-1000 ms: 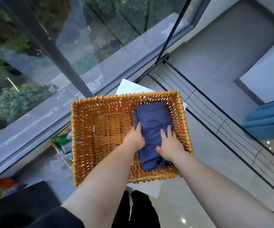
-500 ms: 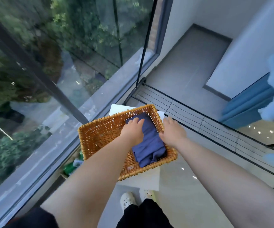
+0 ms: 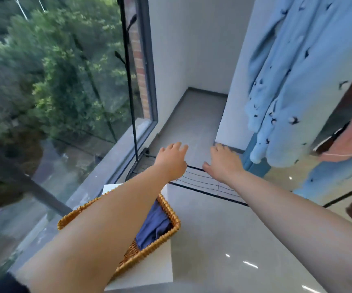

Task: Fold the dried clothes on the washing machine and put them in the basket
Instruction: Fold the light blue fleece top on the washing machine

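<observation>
A woven wicker basket (image 3: 171, 224) stands on a white surface at the lower left, partly hidden behind my left forearm. Inside it lies a folded dark blue garment (image 3: 157, 225). My left hand (image 3: 171, 160) is raised in the air above and beyond the basket, fingers loosely extended and holding nothing. Beside it my right hand (image 3: 223, 162) is also lifted, fingers spread and empty, over the black rails of a drying rack (image 3: 211, 183).
A light blue patterned robe (image 3: 297, 81) hangs at the upper right, with a pink garment (image 3: 348, 142) beside it. A large glass window (image 3: 54, 92) fills the left. Grey tiled floor (image 3: 223, 240) lies below. The white surface (image 3: 147, 271) under the basket has an edge at the bottom.
Both hands have let go of the blue garment and risen out of the basket. The view has tilted upward, showing the hanging robe and the far wall.
</observation>
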Available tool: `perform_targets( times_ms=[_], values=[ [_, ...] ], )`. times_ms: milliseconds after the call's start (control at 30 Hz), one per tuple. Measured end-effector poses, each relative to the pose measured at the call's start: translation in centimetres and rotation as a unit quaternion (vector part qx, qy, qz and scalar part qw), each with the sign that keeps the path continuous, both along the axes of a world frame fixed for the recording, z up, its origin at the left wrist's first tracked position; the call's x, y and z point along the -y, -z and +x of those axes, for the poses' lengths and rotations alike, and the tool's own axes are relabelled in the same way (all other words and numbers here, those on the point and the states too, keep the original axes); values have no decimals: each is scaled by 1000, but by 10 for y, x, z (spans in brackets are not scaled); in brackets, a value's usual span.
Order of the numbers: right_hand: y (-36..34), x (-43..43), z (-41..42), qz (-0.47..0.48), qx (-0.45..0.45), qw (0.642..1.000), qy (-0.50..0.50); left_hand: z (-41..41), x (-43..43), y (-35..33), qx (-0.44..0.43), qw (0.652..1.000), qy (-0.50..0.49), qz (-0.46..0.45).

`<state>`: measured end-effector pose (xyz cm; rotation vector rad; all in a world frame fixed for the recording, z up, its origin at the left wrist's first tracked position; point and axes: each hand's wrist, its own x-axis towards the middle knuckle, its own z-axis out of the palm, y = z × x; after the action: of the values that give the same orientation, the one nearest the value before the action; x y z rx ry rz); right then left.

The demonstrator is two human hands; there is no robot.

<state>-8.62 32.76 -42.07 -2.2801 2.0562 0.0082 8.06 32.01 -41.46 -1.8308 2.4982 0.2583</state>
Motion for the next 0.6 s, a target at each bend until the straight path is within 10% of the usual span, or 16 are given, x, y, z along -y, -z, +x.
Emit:
perform_targets(
  times_ms=[600],
  values=[
    [-209, 65, -210, -244, -36, 968, -48, -200, 58, -198, 23, 981, 3, -193]
  ],
)
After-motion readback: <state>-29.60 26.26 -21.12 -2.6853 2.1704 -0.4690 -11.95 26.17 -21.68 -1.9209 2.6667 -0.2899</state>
